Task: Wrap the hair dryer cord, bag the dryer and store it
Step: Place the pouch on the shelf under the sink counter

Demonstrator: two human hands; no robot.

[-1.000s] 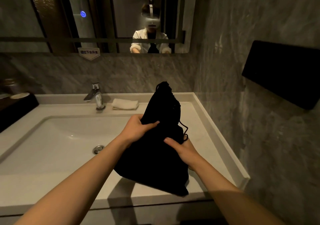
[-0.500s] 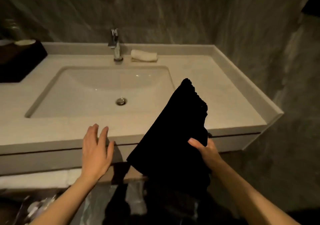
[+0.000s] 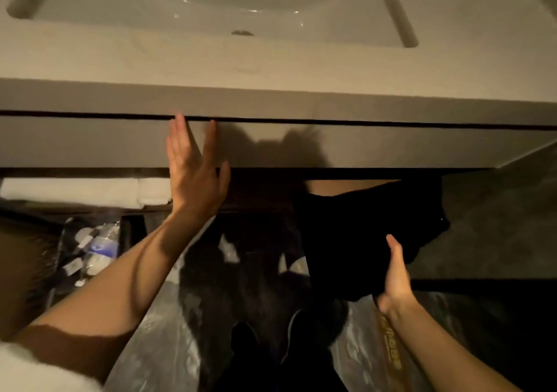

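— Where is the dryer now?

— I am judging it to be inside the black cloth bag [image 3: 355, 232]. The right hand [image 3: 396, 280] is holding the bag in the air below the front edge of the surface [image 3: 271, 66], toward its right corner, with the bag's far end reaching under the vanity's front panel [image 3: 391, 147].

— And the fingers?

— The thumb is lying along the cloth and the other fingers are hidden behind it, gripping from the near end. The left hand [image 3: 196, 177] is holding nothing: its fingers are straight and spread, pressing flat on the panel.

— How is the bag going to handle?

— The cloth is sagging, so probably soft outside with a hard, fairly weighty lump within. I would be gripping around that lump, not the loose fabric.

— Any writing?

— Gold lettering is showing on a clear plastic wrapper [image 3: 391, 352] near the floor, too blurred to read. Nothing is showing on the bag. Folded white towels [image 3: 75, 191] are lying on the shelf at left.
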